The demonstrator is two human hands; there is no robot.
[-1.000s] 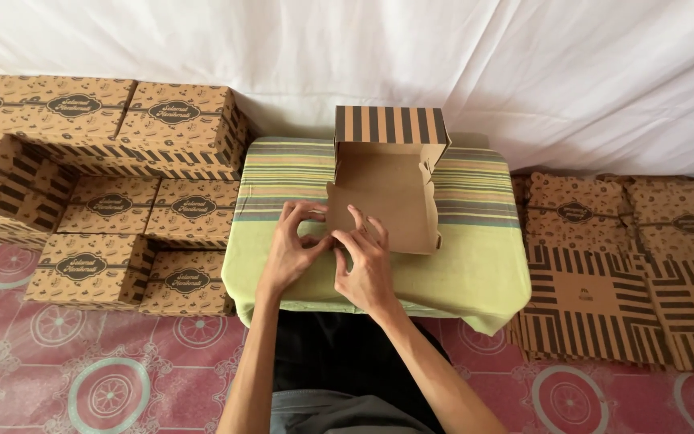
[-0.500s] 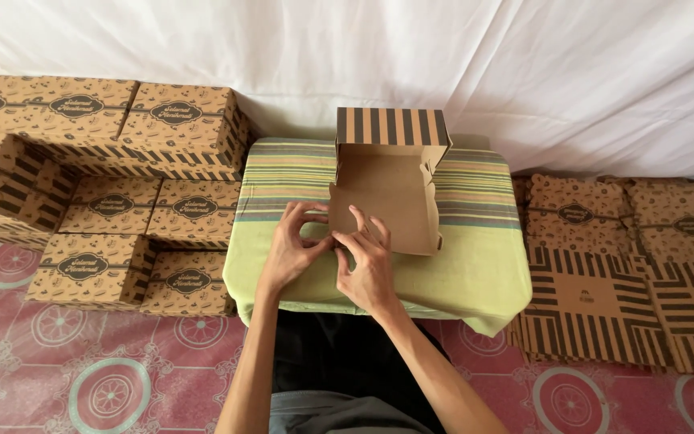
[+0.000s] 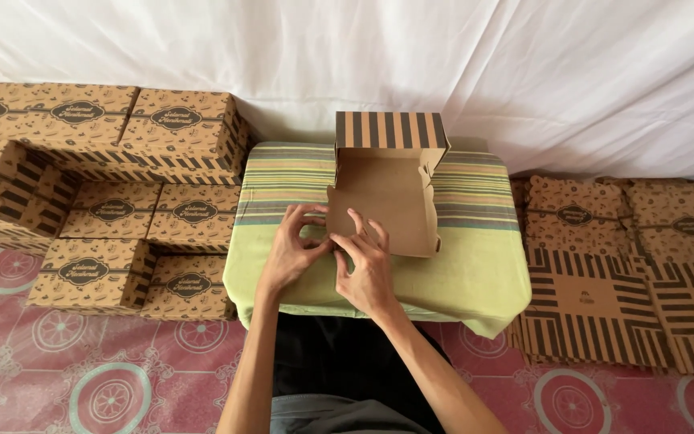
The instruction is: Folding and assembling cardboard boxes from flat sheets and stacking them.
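A half-folded brown cardboard box (image 3: 387, 197) with a black-striped back wall lies on a small table under a green striped cloth (image 3: 475, 265). My left hand (image 3: 292, 253) and my right hand (image 3: 363, 261) meet at the box's near left corner. The fingers of both pinch the left side flap there. The box's right wall stands partly up, and its inside is bare brown card.
Several finished printed boxes (image 3: 106, 177) are stacked on the left. Flat unfolded box blanks (image 3: 604, 265) lie in piles on the right. A white sheet (image 3: 443, 56) hangs behind, and a red patterned mat (image 3: 82, 378) covers the floor.
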